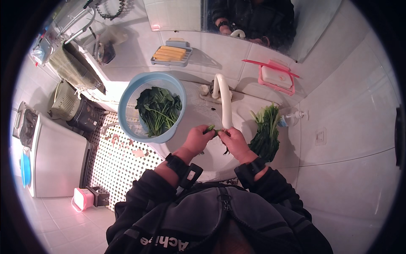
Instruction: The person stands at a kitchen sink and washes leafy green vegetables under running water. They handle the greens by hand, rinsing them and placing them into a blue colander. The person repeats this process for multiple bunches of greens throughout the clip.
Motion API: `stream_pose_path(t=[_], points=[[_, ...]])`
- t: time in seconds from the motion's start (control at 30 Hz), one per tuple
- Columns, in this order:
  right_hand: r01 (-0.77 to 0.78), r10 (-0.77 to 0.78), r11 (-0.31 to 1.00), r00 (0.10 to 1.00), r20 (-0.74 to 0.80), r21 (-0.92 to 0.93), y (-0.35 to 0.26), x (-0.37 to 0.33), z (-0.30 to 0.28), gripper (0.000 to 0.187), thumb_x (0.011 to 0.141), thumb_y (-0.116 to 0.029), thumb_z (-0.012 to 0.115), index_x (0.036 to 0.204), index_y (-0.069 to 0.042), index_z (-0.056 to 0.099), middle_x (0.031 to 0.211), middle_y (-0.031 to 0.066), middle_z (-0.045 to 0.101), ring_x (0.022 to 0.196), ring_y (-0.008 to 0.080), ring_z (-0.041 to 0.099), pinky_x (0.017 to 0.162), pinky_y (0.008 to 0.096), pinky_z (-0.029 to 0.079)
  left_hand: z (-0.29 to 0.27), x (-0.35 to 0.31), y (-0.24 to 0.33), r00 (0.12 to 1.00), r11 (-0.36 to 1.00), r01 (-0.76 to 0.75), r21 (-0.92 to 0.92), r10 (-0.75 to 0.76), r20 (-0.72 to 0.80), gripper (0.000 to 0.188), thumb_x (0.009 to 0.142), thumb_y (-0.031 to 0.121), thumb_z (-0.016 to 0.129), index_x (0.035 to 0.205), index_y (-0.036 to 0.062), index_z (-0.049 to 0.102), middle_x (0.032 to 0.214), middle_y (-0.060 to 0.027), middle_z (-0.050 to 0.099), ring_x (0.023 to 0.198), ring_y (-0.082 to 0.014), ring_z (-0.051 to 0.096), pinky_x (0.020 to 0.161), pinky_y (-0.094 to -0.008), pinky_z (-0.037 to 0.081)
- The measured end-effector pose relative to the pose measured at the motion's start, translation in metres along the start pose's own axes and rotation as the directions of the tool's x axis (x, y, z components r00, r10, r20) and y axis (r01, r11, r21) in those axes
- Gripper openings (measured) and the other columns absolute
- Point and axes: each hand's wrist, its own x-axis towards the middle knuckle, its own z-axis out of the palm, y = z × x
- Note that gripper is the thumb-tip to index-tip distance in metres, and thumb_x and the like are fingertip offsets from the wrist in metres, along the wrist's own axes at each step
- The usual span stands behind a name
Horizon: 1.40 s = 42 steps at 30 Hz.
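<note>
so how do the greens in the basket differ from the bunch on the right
The basket greens lie in a loose tangle; the right bunch is lined up lengthwise. The basket greens sit inside the blue basket; the right bunch lies outside it. Both are leafy and green.

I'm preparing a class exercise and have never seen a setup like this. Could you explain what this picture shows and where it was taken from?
There is no robot here, just a person's bare left hand and right hand. A wide camera on the person's head looks down, so straight edges bend near the rim. Picture left is the person's left. Black bands circle the wrists.

Over the white sink, the fingers of both hands hold a small green piece, partly hidden. To the left, a blue basket holds leafy greens. To the right lie a bunch of greens and, beyond it, a clear bottle.
</note>
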Motion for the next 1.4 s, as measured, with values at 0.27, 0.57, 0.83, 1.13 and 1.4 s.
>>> stream_pose_path(t=[0.27,0.57,0.83,1.13,1.4], points=[[-0.053,0.056,0.997,0.997,-0.05,0.063,-0.001,0.004,-0.002,0.016,0.085,-0.017,0.056,0.084,-0.001,0.055,0.063,-0.0036,0.048,0.055,0.0043,0.041,0.05,0.0201,0.035,-0.008,-0.005,0.009,0.976,0.917,0.219,-0.334,-0.208,0.07,0.021,0.087,0.021,0.053,0.096,0.0037,0.059,0.075,-0.0011,0.06,0.056,-0.0055,0.048,0.047,-0.0181,0.038],[-0.129,0.124,0.988,0.99,0.067,0.085,-0.006,-0.001,0.0,0.014,0.081,-0.012,0.058,0.086,0.0,0.056,0.07,-0.001,0.051,0.058,0.0052,0.043,0.052,0.02,0.035,-0.001,-0.005,0.009,0.99,0.977,0.142,-0.161,-0.142,0.013,0.022,0.086,0.024,0.054,0.086,0.0032,0.06,0.07,-0.0008,0.059,0.056,-0.0061,0.049,0.048,-0.0211,0.039],[-0.269,0.195,0.895,0.953,0.23,0.355,-0.006,-0.005,-0.013,0.009,0.081,-0.008,0.055,0.087,-0.002,0.054,0.071,-0.0006,0.05,0.059,0.0056,0.043,0.053,0.0184,0.035,-0.008,0.008,-0.007,0.979,0.996,0.062,0.064,-0.049,-0.197,0.024,0.087,0.025,0.051,0.086,0.0015,0.058,0.065,-0.0042,0.056,0.047,-0.0109,0.048,0.044,-0.0243,0.039],[-0.083,0.048,0.962,0.989,0.139,0.259,-0.01,-0.005,-0.003,0.011,0.085,-0.012,0.053,0.087,-0.001,0.056,0.076,0.0005,0.056,0.068,0.0068,0.049,0.062,0.0201,0.04,0.01,-0.006,0.012,0.978,0.932,0.204,-0.3,-0.178,0.11,0.024,0.092,0.024,0.041,0.106,0.0057,0.049,0.088,-0.0022,0.061,0.083,-0.0102,0.057,0.052,-0.0235,0.042],[-0.13,0.107,0.968,0.988,0.113,0.216,-0.003,0.0,-0.002,0.013,0.086,-0.013,0.053,0.084,-0.001,0.057,0.072,-0.0004,0.055,0.062,0.0068,0.047,0.059,0.02,0.039,0.021,-0.001,0.002,0.989,0.949,0.145,-0.279,-0.129,0.074,0.018,0.092,0.021,0.041,0.098,0.0049,0.048,0.079,-0.003,0.059,0.07,-0.0115,0.058,0.048,-0.0236,0.044]])
